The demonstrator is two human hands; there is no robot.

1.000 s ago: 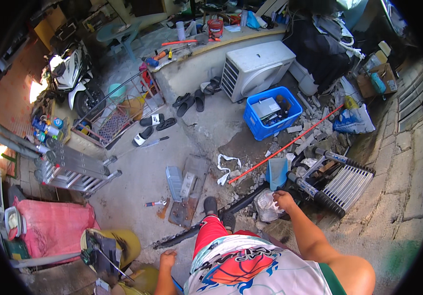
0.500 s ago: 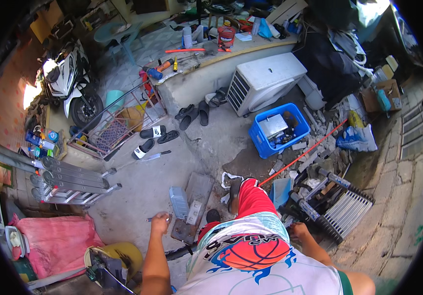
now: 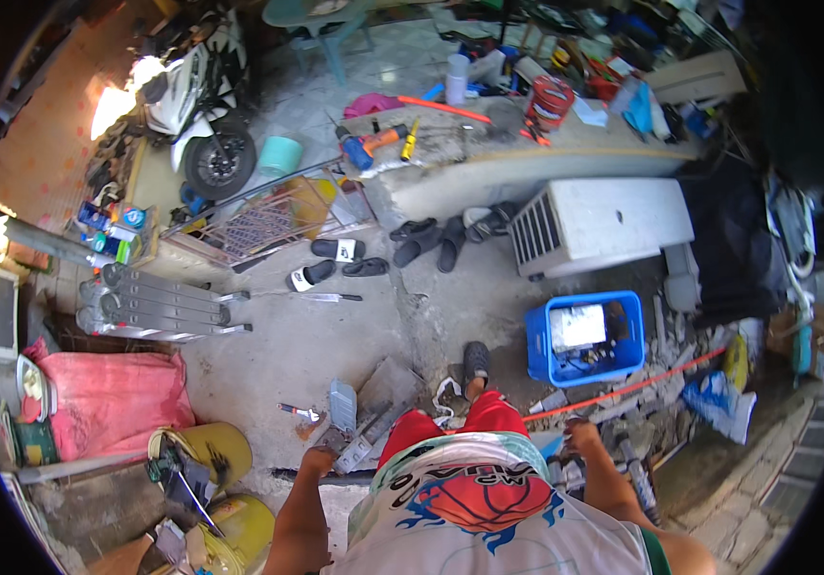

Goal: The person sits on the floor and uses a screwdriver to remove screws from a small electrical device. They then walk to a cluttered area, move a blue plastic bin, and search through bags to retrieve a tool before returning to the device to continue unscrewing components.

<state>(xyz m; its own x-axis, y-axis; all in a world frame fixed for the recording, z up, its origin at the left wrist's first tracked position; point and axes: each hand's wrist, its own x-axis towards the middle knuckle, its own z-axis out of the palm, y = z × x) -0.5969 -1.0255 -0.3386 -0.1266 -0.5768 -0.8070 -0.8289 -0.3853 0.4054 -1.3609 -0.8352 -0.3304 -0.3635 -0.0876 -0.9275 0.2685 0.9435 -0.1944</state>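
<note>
My left hand [image 3: 317, 462] hangs low with its fingers loosely bent, nothing seen in it. Just ahead of it an adjustable wrench [image 3: 299, 413] lies on the concrete. Beside that are a grey tray-like piece [image 3: 343, 404] and a worn grey slab [image 3: 391, 385] with a pale metal box [image 3: 356, 452] against it. On the other side, my right hand [image 3: 581, 437] is held out past my red shorts, fingers slightly curled and holding nothing I can see. A folded ladder [image 3: 634, 476] is below it, partly hidden by my arm.
A blue crate [image 3: 536, 350] with metal parts stands ahead right, near a white air-conditioner unit [image 3: 613, 222]. An orange pipe [image 3: 637, 385] crosses rubble. Slippers [image 3: 421, 251] and a knife [image 3: 333, 297] lie ahead; another folded ladder [image 3: 167, 304] is left. A drill [image 3: 366, 146] sits on the ledge.
My view has shifted, and I have stepped or straightened up. The wrench, at my left hand before, now lies on the floor apart from it. My right hand is farther from my side.
</note>
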